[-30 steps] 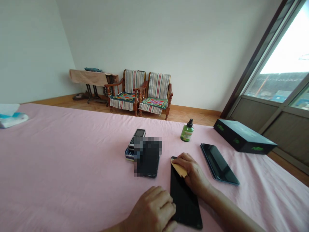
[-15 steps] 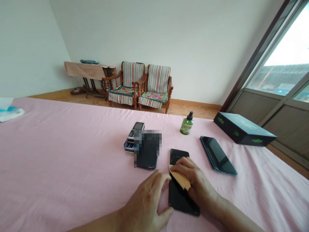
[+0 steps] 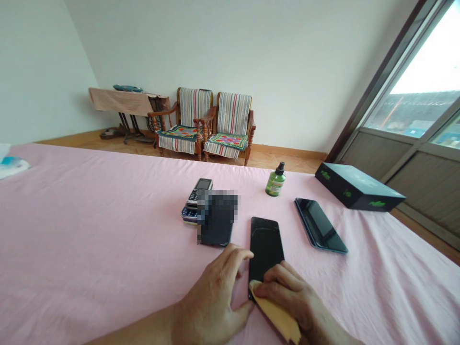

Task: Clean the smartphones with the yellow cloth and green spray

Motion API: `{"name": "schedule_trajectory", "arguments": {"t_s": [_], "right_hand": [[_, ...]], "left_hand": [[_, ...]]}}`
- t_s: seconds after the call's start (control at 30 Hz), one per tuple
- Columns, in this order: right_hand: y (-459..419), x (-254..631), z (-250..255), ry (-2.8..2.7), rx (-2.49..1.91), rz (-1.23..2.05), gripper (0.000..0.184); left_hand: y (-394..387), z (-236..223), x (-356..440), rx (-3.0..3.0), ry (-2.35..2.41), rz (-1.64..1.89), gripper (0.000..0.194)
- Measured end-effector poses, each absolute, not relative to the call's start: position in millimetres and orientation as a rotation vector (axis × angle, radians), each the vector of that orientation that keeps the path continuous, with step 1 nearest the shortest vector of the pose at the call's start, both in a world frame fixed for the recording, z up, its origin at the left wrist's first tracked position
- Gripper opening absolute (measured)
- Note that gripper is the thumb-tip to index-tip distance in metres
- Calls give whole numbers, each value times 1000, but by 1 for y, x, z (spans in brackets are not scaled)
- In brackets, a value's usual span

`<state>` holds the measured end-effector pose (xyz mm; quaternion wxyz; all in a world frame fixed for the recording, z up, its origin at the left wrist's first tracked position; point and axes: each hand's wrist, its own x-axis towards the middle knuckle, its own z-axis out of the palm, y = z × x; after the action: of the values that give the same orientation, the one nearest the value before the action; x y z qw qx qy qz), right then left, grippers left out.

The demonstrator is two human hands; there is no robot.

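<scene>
A black smartphone (image 3: 266,242) lies face up on the pink cloth, its lower end covered by my right hand (image 3: 293,297). That hand is closed on a folded yellow cloth (image 3: 276,314) and presses it over the phone's near end. My left hand (image 3: 217,294) rests at the phone's left edge, thumb and fingers apart, fingertips touching or very near the edge. Just beyond it lies another dark phone (image 3: 217,225), partly blurred out. Beside that one, a silver keypad phone (image 3: 200,191) sits on top of a blue keypad phone (image 3: 190,214).
To the right lie stacked dark phones (image 3: 319,225). A green spray bottle (image 3: 276,179) stands behind, with a black box (image 3: 359,187) at the far right. Pink cloth (image 3: 89,230) covers the surface. Two wooden chairs (image 3: 230,120) stand beyond its far edge.
My right hand has slid the yellow cloth down the phone toward me, uncovering the screen's middle. My left hand stays at the phone's left edge. The view has shifted slightly.
</scene>
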<state>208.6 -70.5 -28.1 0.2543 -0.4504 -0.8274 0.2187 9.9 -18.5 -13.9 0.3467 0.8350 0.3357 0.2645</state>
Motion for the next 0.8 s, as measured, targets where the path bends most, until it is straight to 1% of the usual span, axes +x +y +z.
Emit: {"name": "schedule_trajectory", "arguments": {"t_s": [0.07, 0.17, 0.2, 0.3, 0.4, 0.47, 0.63, 0.7, 0.8], "right_hand": [[-74, 210, -26, -2251, -1192, 677, 39], [-71, 215, -17, -2160, -1174, 803, 23], [-66, 218, -15, -2105, -1183, 801, 22], [-39, 231, -11, -1935, -1274, 619, 28], [-5, 247, -18, -1788, -1443, 356, 27], [13, 254, -26, -1758, -1492, 266, 27], [22, 256, -43, -1808, -1470, 212, 38], [15, 255, -45, -1842, -1425, 237, 42], [3, 252, -44, -1866, -1390, 296, 43]], "left_hand": [[-18, -12, 11, 2159, 864, 691, 60], [-18, -9, 11, 2161, 862, 667, 53], [-18, -8, 11, 2173, 857, 658, 53], [-18, -10, 10, 2243, 848, 648, 51], [-17, -14, 10, 2310, 853, 641, 48], [-17, -15, 9, 2336, 841, 634, 49], [-16, -15, 10, 2383, 829, 636, 50], [-16, -15, 9, 2385, 828, 629, 49], [-16, -16, 9, 2371, 830, 639, 48]]}}
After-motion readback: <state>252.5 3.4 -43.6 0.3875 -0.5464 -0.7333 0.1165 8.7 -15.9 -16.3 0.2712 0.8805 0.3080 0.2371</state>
